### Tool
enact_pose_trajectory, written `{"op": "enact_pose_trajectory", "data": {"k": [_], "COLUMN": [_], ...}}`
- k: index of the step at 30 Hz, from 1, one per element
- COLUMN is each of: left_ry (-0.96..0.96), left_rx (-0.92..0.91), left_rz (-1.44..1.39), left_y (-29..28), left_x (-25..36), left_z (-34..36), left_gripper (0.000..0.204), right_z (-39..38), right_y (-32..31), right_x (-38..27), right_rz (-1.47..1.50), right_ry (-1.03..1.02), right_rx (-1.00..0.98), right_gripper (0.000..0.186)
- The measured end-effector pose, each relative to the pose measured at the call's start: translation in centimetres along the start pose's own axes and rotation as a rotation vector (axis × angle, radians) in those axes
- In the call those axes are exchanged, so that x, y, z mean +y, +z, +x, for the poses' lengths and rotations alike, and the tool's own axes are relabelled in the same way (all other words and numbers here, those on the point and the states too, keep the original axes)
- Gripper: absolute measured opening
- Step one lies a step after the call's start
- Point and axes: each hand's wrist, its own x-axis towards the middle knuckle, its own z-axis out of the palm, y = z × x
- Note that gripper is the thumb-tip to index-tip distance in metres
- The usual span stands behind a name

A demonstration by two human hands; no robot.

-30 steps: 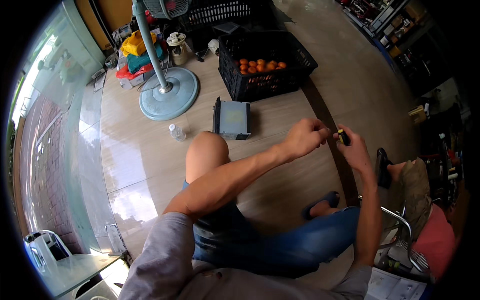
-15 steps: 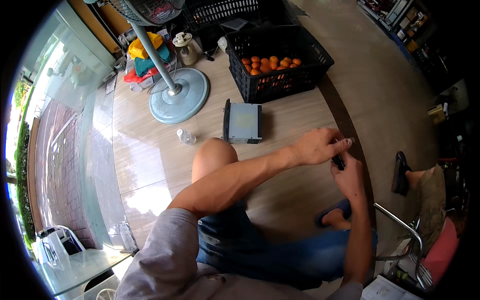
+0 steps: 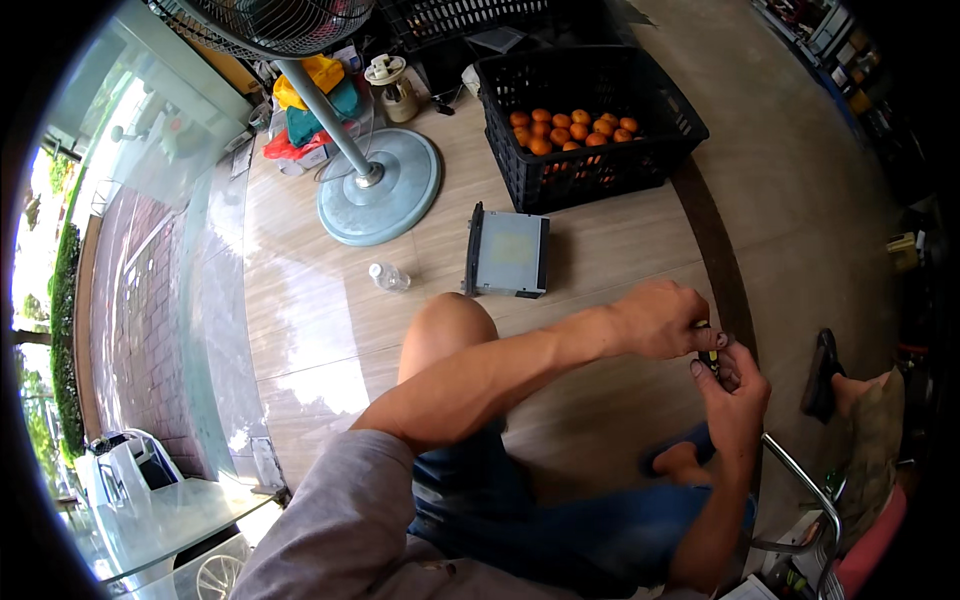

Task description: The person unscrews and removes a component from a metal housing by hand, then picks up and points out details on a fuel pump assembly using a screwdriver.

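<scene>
my left grip (image 3: 657, 320) and right grip (image 3: 736, 396) meet, both narrowed on a small black-and-yellow tool (image 3: 709, 356) between them, above the floor (image 3: 620, 235). it looks light, stiff, perhaps slick; i'd pinch its sides, mostly hidden here.

Left hand (image 3: 655, 318), earlier apart from yellow-and-black tool (image 3: 708, 355), now grips it; gap to right hand (image 3: 735, 395) narrowed

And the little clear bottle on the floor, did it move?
No, the clear bottle hasn't moved: it's in the same spot near the fan's round base.
</scene>
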Motion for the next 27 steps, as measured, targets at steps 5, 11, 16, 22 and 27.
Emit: {"op": "enact_pose_trajectory", "data": {"k": [5, 11, 16, 22, 27], "left_ry": [-0.023, -0.077, -0.146, -0.157, -0.157], "left_rx": [0.089, 0.336, 0.422, 0.473, 0.472], "left_rz": [-0.101, -0.273, -0.429, -0.465, -0.412], "left_y": [0.3, -0.8, -1.8, -1.6, -0.8], "left_x": [-0.4, -0.3, -0.6, -0.9, -1.4], "left_z": [0.1, 0.4, 0.6, 1.0, 1.0], "left_gripper": [0.053, 0.051, 0.049, 0.048, 0.045], "right_z": [0.3, 0.6, 0.2, 0.0, 0.0], "right_y": [-0.6, -1.1, -1.6, -1.9, -2.5], "right_x": [0.3, 1.5, 1.8, 1.1, 1.1], "right_rz": [-0.218, -0.270, -0.220, -0.163, 0.045], "right_ry": [-0.049, 0.015, 0.010, -0.034, -0.012], "right_rx": [-0.093, -0.046, -0.002, 0.015, 0.120], "right_gripper": [0.030, 0.027, 0.026, 0.026, 0.028]}}
